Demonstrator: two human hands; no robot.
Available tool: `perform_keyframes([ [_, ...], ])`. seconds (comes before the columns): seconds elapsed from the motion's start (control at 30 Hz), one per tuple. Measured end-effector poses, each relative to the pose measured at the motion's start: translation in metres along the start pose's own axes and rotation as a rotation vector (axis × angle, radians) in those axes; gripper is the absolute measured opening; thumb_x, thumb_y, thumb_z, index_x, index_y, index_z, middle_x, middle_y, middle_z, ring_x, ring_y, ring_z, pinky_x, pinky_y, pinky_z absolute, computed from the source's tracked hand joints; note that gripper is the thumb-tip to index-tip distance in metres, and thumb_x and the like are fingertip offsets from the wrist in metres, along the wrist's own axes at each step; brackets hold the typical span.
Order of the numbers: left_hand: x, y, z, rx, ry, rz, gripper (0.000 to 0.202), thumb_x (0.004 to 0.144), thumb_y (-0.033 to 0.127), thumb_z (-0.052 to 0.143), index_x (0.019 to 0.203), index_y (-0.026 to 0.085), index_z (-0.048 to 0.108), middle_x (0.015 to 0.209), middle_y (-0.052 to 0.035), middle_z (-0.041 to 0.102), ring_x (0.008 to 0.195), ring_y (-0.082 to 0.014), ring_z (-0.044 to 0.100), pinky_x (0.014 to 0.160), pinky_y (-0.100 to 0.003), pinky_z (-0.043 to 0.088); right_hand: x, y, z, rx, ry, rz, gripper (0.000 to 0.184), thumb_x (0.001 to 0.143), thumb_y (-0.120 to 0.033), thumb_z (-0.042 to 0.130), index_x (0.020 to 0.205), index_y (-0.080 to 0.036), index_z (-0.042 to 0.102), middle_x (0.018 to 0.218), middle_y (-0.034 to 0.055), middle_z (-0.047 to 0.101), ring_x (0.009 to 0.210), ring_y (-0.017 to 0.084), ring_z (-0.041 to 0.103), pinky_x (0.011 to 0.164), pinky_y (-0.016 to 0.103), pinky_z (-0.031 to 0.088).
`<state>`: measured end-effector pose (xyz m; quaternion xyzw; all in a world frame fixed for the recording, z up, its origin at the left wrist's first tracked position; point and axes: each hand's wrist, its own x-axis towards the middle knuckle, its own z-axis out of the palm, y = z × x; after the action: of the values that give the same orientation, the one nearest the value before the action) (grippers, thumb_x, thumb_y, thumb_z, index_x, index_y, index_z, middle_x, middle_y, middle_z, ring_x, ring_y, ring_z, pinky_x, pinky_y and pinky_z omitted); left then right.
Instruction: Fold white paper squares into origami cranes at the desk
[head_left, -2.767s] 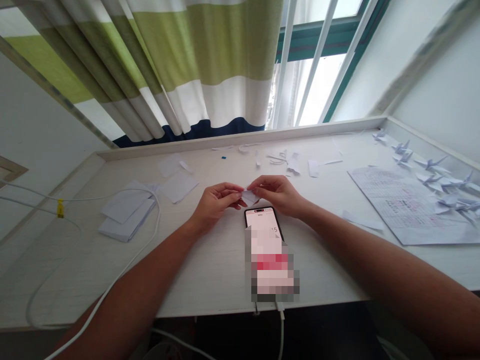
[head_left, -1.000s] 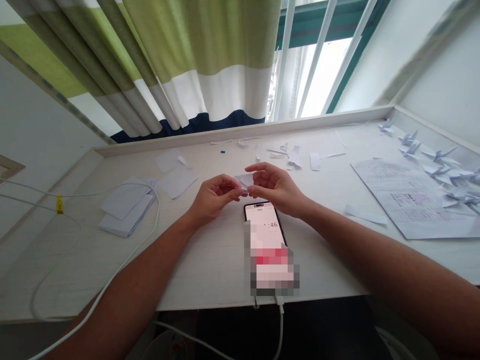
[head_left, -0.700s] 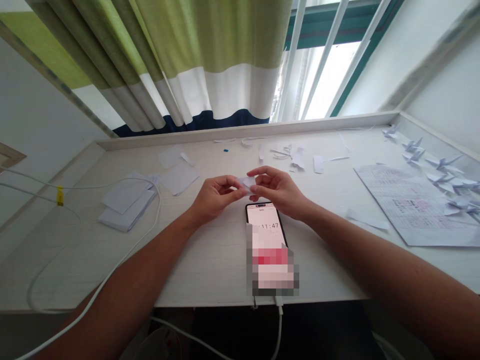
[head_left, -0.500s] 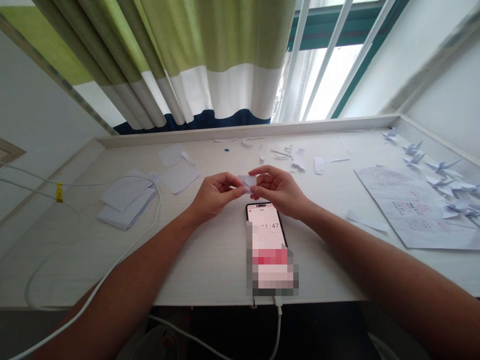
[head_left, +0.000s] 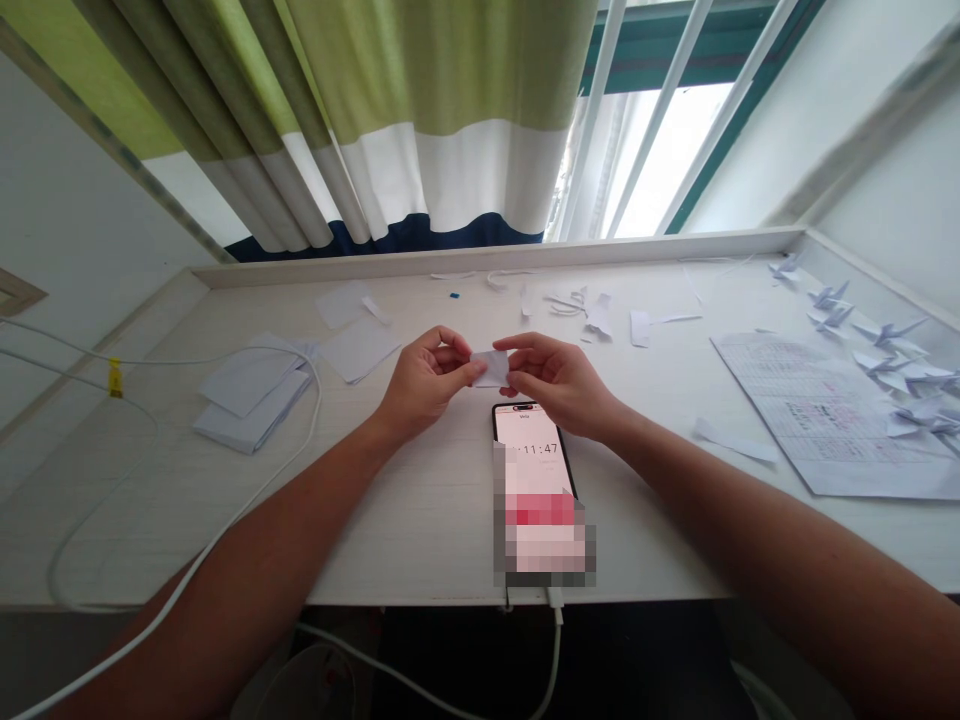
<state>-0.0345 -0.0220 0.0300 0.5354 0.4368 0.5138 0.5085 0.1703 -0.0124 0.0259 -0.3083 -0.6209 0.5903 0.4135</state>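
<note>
A small folded square of white paper point(head_left: 491, 369) is held up between both hands, above the top end of the phone. My left hand point(head_left: 433, 376) pinches its left edge with thumb and fingers. On the other side, my right hand point(head_left: 556, 378) grips the right edge, thumb in front and fingers curled behind. The paper's near face looks flat and smooth; its back is hidden. Just below the hands lies a phone point(head_left: 534, 450) with a lit timer screen, partly blurred out, and a cable in its lower end.
Stacked white paper sheets point(head_left: 255, 385) lie on the left, with a white cable point(head_left: 319, 400) looping across. Paper scraps point(head_left: 598, 315) are scattered at the back. To the right are a written sheet point(head_left: 817, 420) and several folded paper cranes point(head_left: 889, 332). A paper strip point(head_left: 735, 441) lies nearby.
The paper between my hands now shows a flat, plain face where a raised flap showed before. My left fingers have shifted slightly left and up along its edge.
</note>
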Motion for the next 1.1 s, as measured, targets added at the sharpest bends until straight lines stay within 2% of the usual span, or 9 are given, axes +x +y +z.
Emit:
perform_keyframes([
  [0.1, 0.001, 0.000, -0.003, 0.021, 0.013, 0.002, 0.037, 0.070, 0.033, 0.092, 0.082, 0.019, 0.060, 0.071, 0.0012, 0.071, 0.065, -0.0132, 0.067, 0.068, -0.028, 0.055, 0.001, 0.001, -0.003, 0.049, -0.023, 0.034, 0.038, 0.088, -0.025, 0.073, 0.124, -0.020, 0.065, 0.089, 0.0010, 0.075, 0.078, 0.015, 0.073, 0.085, 0.038, 0.063],
  [0.2, 0.000, 0.000, -0.002, 0.030, 0.016, 0.000, 0.034, 0.070, 0.031, 0.091, 0.082, 0.018, 0.061, 0.070, 0.0009, 0.071, 0.065, -0.0137, 0.067, 0.068, -0.028, 0.055, 0.001, 0.002, -0.004, 0.054, -0.016, 0.069, 0.042, 0.085, -0.027, 0.079, 0.125, -0.019, 0.065, 0.087, 0.0011, 0.075, 0.078, 0.016, 0.075, 0.082, 0.037, 0.064],
  [0.4, -0.002, 0.005, -0.001, 0.064, -0.037, 0.051, 0.021, 0.076, 0.028, 0.084, 0.083, 0.019, 0.066, 0.073, 0.0001, 0.071, 0.066, -0.0145, 0.066, 0.066, -0.029, 0.055, 0.000, -0.004, 0.002, 0.050, 0.026, 0.022, 0.032, 0.081, -0.024, 0.082, 0.108, -0.021, 0.066, 0.073, -0.0049, 0.066, 0.070, 0.016, 0.073, 0.073, 0.034, 0.062],
  [0.5, -0.002, 0.004, -0.006, 0.131, -0.145, 0.145, 0.010, 0.083, 0.025, 0.076, 0.091, 0.020, 0.075, 0.088, -0.0044, 0.076, 0.082, -0.0189, 0.069, 0.077, -0.034, 0.058, -0.001, -0.009, 0.000, 0.053, 0.046, 0.002, 0.031, 0.081, -0.022, 0.081, 0.107, -0.023, 0.063, 0.071, -0.0058, 0.065, 0.068, 0.016, 0.073, 0.073, 0.034, 0.062],
  [0.63, -0.002, -0.001, -0.012, 0.208, -0.260, 0.294, 0.018, 0.082, 0.022, 0.079, 0.100, 0.023, 0.079, 0.108, -0.0073, 0.075, 0.104, -0.0227, 0.069, 0.092, -0.037, 0.057, -0.002, -0.014, -0.003, 0.070, 0.054, 0.013, 0.036, 0.082, -0.023, 0.081, 0.109, -0.024, 0.057, 0.070, -0.0060, 0.065, 0.068, 0.017, 0.072, 0.074, 0.035, 0.062],
  [0.77, 0.000, -0.006, -0.010, 0.283, -0.209, 0.381, 0.008, 0.084, 0.026, 0.082, 0.090, 0.023, 0.079, 0.109, -0.0077, 0.074, 0.100, -0.0208, 0.069, 0.090, -0.036, 0.057, -0.002, -0.015, -0.002, 0.072, 0.047, 0.047, 0.038, 0.079, -0.026, 0.083, 0.103, -0.025, 0.053, 0.072, -0.0061, 0.066, 0.068, 0.017, 0.073, 0.071, 0.035, 0.062],
  [0.87, 0.000, -0.009, -0.009, 0.291, -0.184, 0.398, 0.009, 0.084, 0.029, 0.084, 0.087, 0.022, 0.079, 0.106, -0.0072, 0.076, 0.097, -0.0203, 0.071, 0.088, -0.036, 0.057, -0.003, -0.014, 0.000, 0.090, 0.042, 0.042, 0.043, 0.077, -0.027, 0.086, 0.103, -0.026, 0.051, 0.072, -0.0069, 0.066, 0.068, 0.016, 0.073, 0.068, 0.033, 0.061],
  [0.97, -0.001, -0.011, -0.007, 0.281, -0.151, 0.363, 0.012, 0.085, 0.030, 0.083, 0.087, 0.020, 0.077, 0.101, -0.0068, 0.077, 0.091, -0.0189, 0.071, 0.085, -0.036, 0.058, -0.003, -0.011, 0.001, 0.077, 0.048, 0.019, 0.039, 0.078, -0.027, 0.086, 0.096, -0.025, 0.052, 0.073, -0.0054, 0.067, 0.069, 0.016, 0.073, 0.069, 0.032, 0.061],
  [1.1, -0.003, -0.009, -0.004, 0.270, -0.084, 0.278, 0.019, 0.082, 0.034, 0.086, 0.084, 0.019, 0.074, 0.086, -0.0041, 0.076, 0.080, -0.0168, 0.071, 0.077, -0.033, 0.059, -0.002, -0.006, 0.002, 0.046, 0.032, 0.011, 0.024, 0.083, -0.029, 0.083, 0.092, -0.021, 0.063, 0.080, -0.0007, 0.072, 0.072, 0.016, 0.074, 0.073, 0.034, 0.062],
])
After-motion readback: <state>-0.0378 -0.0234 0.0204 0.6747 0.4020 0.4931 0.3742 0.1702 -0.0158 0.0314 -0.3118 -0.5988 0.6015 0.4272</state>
